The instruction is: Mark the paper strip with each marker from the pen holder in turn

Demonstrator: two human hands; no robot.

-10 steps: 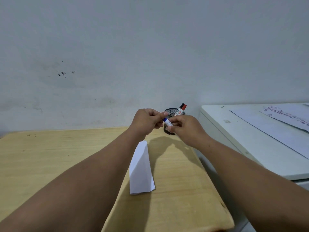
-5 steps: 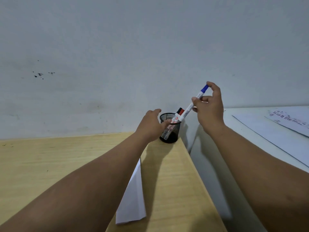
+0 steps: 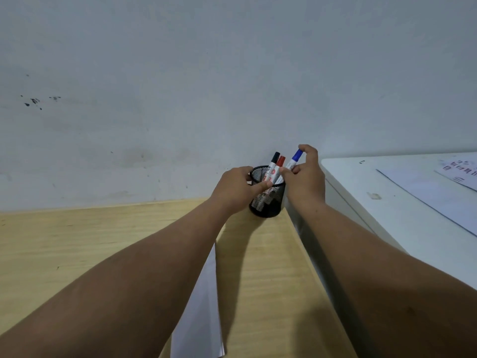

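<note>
A black mesh pen holder (image 3: 268,205) stands at the far right corner of the wooden table (image 3: 64,244), by the wall. A black-capped marker (image 3: 274,161) and a red-capped marker (image 3: 279,165) stick out of it. My left hand (image 3: 237,189) grips the holder's left side and rim. My right hand (image 3: 305,177) pinches a blue-capped marker (image 3: 294,160), whose lower end is inside the holder. The white paper strip (image 3: 204,306) lies on the table under my left forearm, partly hidden.
A white cabinet (image 3: 387,202) stands to the right of the table, with printed sheets (image 3: 438,187) on top. A narrow gap separates it from the table edge. The grey wall (image 3: 232,73) rises right behind the holder.
My right hand has lowered the blue-capped marker from above into the holder. My left hand has closed on the holder's side. The view has shifted forward.
</note>
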